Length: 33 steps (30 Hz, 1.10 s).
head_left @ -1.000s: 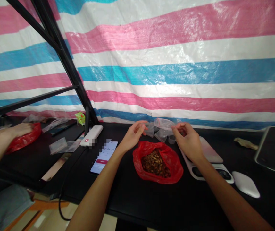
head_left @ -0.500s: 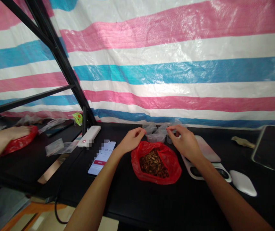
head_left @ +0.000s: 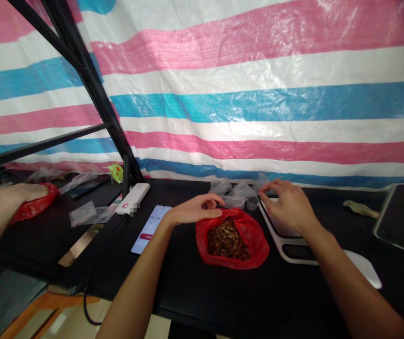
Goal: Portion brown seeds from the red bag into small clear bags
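A red plastic bag point(head_left: 254, 235) stands with its mouth spread, holding a heap of small brown pieces point(head_left: 227, 238) like seeds or nuts. My left hand point(head_left: 199, 208) is at the bag's far left rim, thumb apart from the curled fingers, nothing visible in it. Over the white kitchen scale point(head_left: 276, 245) is my right hand point(head_left: 288, 202), thumb and forefinger tips brought together; anything between them is too small to make out. Crumpled clear plastic bags point(head_left: 239, 192) lie behind the red bag, with a small clear cup point(head_left: 252, 203) among them.
Left of my arm lie a phone point(head_left: 149, 230) with a timer and a white power bank point(head_left: 133, 197). At the right are a white rounded case point(head_left: 364, 268) and a dark-screened tablet point(head_left: 403, 219). Beyond the black frame point(head_left: 99, 101), another person's hand point(head_left: 28, 192) touches a red bag.
My right hand has moved right, from beside the clear bags to over the scale. My left hand has shifted slightly right and lower, its thumb now over the red bag's rim.
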{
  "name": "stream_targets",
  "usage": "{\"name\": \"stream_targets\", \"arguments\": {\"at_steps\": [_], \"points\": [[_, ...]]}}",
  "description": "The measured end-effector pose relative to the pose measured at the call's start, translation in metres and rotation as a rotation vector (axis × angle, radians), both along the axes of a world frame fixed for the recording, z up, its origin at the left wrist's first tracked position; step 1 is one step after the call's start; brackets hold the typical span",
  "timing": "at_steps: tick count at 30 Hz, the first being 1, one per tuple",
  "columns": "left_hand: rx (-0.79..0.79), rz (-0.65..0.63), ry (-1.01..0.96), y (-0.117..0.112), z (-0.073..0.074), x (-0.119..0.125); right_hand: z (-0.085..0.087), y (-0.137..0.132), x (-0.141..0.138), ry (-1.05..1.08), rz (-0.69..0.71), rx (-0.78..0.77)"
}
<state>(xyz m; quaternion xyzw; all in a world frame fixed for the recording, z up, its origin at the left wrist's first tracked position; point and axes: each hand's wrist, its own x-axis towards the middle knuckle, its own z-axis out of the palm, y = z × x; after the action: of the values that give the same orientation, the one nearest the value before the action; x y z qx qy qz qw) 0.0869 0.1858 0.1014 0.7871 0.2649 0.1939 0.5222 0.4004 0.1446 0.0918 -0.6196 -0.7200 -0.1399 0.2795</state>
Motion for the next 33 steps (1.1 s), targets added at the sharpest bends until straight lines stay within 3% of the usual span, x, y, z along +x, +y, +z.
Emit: {"name": "stream_targets", "arguments": {"at_steps": [3, 9, 16, 21, 27, 30, 33], "points": [[-0.013, 0.006, -0.054, 0.003, -0.005, 0.000, -0.006, 0.003, 0.005, -0.018, -0.148, 0.066], [0.038, 0.188, -0.199, 0.007, -0.006, 0.002, 0.007, -0.002, 0.032, 0.077, -0.324, 0.205], [0.059, 0.360, -0.417, 0.006, 0.002, 0.000, -0.014, 0.005, 0.053, 0.016, -0.391, -0.029], [-0.013, 0.321, -0.389, 0.005, 0.002, -0.003, -0.015, 0.009, 0.048, -0.011, -0.301, -0.071], [-0.142, 0.003, -0.183, 0.001, 0.004, -0.003, -0.008, 0.007, 0.014, 0.136, 0.091, -0.002], [-0.113, -0.011, -0.164, 0.001, 0.003, 0.000, -0.014, 0.007, 0.009, 0.059, 0.093, -0.036], [-0.120, 0.066, -0.201, 0.001, 0.003, 0.000, -0.023, 0.009, 0.015, 0.035, 0.008, -0.066]]}}
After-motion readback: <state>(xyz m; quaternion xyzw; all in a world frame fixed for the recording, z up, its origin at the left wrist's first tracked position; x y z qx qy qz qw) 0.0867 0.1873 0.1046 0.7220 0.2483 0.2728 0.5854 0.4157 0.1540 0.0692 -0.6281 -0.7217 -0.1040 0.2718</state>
